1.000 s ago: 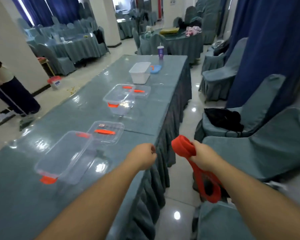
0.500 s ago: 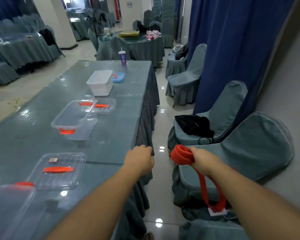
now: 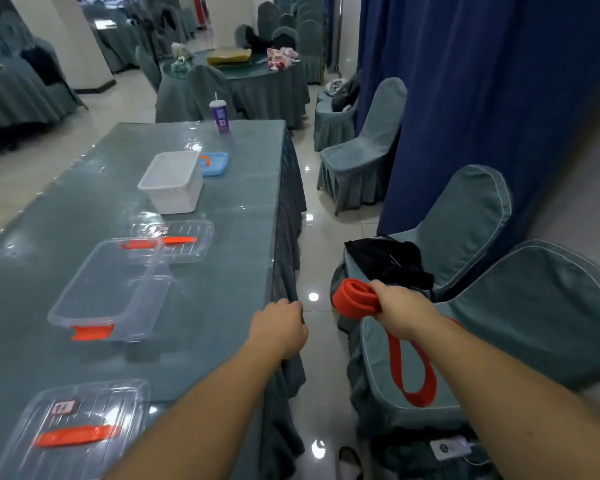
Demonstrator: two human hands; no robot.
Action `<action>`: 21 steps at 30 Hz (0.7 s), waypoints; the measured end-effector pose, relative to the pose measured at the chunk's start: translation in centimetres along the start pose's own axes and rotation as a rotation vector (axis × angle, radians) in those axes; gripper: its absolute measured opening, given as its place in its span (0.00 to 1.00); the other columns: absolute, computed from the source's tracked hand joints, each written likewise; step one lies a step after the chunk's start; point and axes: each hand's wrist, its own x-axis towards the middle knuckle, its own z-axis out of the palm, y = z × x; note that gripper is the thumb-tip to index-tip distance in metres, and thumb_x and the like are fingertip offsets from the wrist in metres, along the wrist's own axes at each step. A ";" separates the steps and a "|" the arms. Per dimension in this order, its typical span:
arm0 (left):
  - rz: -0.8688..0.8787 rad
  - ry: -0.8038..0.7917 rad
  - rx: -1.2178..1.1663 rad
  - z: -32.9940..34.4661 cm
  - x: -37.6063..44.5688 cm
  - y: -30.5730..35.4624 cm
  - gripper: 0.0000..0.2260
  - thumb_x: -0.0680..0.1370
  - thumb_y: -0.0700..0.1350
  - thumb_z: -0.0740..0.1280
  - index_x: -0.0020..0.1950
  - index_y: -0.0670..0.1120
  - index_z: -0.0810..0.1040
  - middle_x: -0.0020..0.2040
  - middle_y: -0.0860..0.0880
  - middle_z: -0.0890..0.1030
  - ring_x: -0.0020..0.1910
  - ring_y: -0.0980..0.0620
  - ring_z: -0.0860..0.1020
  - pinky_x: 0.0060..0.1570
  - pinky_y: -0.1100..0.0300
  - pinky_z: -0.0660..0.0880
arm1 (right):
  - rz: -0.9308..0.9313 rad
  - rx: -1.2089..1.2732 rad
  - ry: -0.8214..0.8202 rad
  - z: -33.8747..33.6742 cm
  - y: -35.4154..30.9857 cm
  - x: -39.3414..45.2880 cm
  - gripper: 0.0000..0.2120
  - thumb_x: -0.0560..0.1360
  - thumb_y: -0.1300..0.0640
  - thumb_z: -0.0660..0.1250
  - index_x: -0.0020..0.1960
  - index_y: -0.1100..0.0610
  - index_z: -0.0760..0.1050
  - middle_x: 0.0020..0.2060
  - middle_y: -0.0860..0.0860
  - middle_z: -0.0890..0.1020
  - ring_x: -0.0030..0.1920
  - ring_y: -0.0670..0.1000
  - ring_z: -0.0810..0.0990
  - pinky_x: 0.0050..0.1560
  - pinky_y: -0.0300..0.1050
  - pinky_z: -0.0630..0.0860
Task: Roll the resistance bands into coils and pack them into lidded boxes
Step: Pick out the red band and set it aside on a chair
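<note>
My right hand [image 3: 400,315] grips a red resistance band [image 3: 355,299], partly rolled into a flat coil at its upper end. The rest of the band hangs below my wrist as a loose loop over a chair seat. My left hand [image 3: 279,327] is curled into a loose fist holding nothing, at the right edge of the long table [image 3: 229,282]. A clear open box [image 3: 113,292] with red clips sits on the table left of my left hand. One clear lid [image 3: 181,240] lies just behind it and another clear lid [image 3: 73,431] lies near me.
A white tub [image 3: 172,183], a blue lid [image 3: 215,163] and a purple cup [image 3: 219,114] stand farther along the table. Covered chairs [image 3: 465,233] line the right side, one holding a black garment [image 3: 388,261]. A tiled aisle runs between table and chairs.
The view has swung right and moved forward along the table. My right hand still grips the band, with the coil now lying flatter. My left hand stays curled by the table edge.
</note>
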 end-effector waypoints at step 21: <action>-0.112 -0.009 0.015 -10.7 30.8 2.2 0.17 0.83 0.53 0.61 0.69 0.47 0.73 0.64 0.45 0.76 0.62 0.41 0.77 0.57 0.47 0.75 | -0.076 -0.018 -0.153 -5.6 9.0 28.7 0.21 0.77 0.57 0.65 0.67 0.45 0.66 0.52 0.51 0.83 0.50 0.56 0.83 0.52 0.55 0.79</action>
